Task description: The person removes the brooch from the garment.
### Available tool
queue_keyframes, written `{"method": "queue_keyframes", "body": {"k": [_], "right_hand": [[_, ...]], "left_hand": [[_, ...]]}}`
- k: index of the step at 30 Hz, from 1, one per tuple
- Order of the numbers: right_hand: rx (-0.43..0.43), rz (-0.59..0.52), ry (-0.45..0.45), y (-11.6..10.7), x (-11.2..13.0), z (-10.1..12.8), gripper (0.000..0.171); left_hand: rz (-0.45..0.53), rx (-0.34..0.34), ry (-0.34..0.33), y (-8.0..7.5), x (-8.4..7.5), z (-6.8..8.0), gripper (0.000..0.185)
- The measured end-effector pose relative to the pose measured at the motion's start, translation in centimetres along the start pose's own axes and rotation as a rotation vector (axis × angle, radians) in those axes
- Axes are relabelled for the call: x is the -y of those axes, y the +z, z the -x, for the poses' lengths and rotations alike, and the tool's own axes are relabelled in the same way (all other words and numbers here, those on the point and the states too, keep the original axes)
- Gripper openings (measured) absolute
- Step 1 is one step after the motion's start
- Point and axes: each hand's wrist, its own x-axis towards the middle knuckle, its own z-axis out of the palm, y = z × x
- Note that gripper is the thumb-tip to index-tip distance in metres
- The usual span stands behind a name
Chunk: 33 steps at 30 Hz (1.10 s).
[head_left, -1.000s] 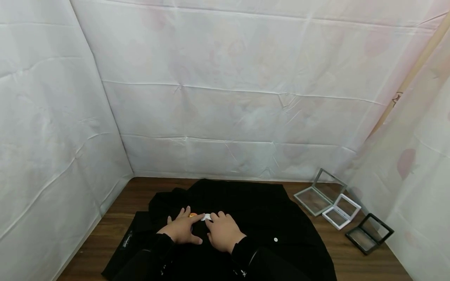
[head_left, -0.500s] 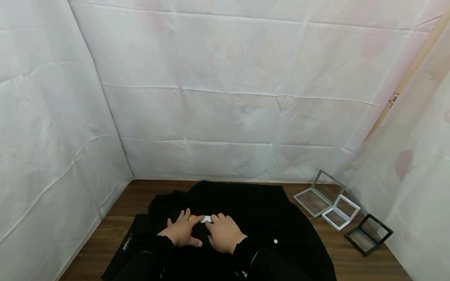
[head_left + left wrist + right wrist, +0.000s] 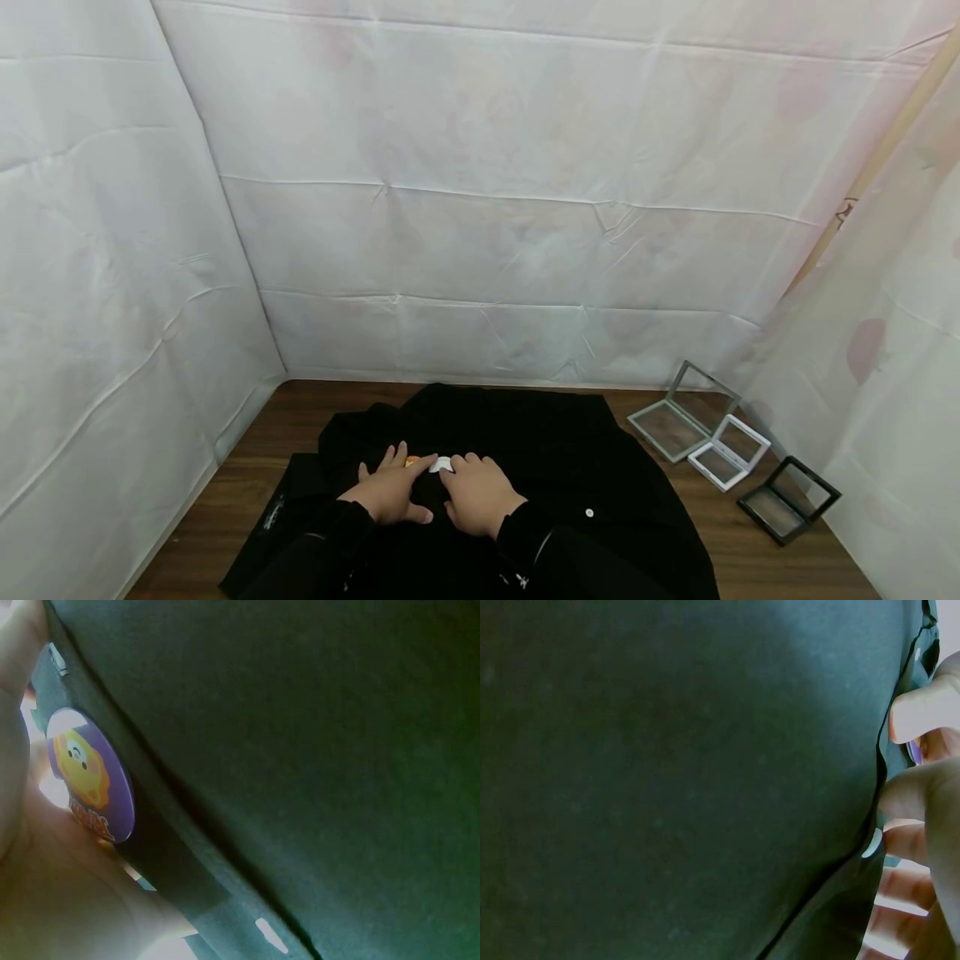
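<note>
A black garment [image 3: 555,467] lies spread on the wooden table [image 3: 750,550]. Both hands rest on it near its middle, fingertips almost meeting. My left hand [image 3: 390,487] lies flat with its fingers stretched over a round purple badge [image 3: 90,776] bearing a yellow cartoon figure; in the head view only an orange speck of the badge [image 3: 411,460] shows. My right hand [image 3: 476,493] curls its fingers [image 3: 922,799] round a folded edge of the garment [image 3: 667,780], beside a small white piece [image 3: 441,464]. Dark sleeves cover both forearms.
Three shallow display cases stand at the right: a grey one with its lid raised [image 3: 675,421], a white one [image 3: 727,454] and a black one [image 3: 787,498]. White creased sheets wall in the table on the left, back and right. A white button [image 3: 588,512] sits on the garment.
</note>
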Motion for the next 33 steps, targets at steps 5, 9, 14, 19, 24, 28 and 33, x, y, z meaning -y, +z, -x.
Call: {"method": "queue_keyframes", "body": {"k": [5,9,14,19,24,28,33], "right_hand": [[0.002,-0.011,0.004,-0.3,0.1,0.1,0.048],[0.006,-0.016,0.004,-0.6,0.1,0.2,0.047],[-0.003,-0.031,-0.001,-0.8,-0.2,-0.2,0.041],[0.001,-0.103,0.017,-1.0,-0.8,-0.9,0.040],[0.007,-0.241,0.122,-0.9,-1.3,-1.8,0.044],[-0.027,-0.374,0.205,-0.3,-1.6,-2.6,0.040],[-0.044,-0.511,0.255,0.2,-1.8,-3.0,0.033]], "left_hand": [[0.017,-0.010,-0.004,0.1,0.2,-0.1,0.097],[0.017,-0.022,0.000,0.2,0.4,-0.2,0.097],[0.006,-0.040,-0.001,0.2,0.5,-0.2,0.096],[0.031,-0.037,-0.001,0.3,0.6,-0.2,0.096],[0.041,-0.033,0.003,0.3,0.5,-0.1,0.095],[0.035,-0.037,-0.003,0.1,0.3,0.1,0.095],[0.025,-0.047,-0.004,-0.1,0.3,0.1,0.098]]}}
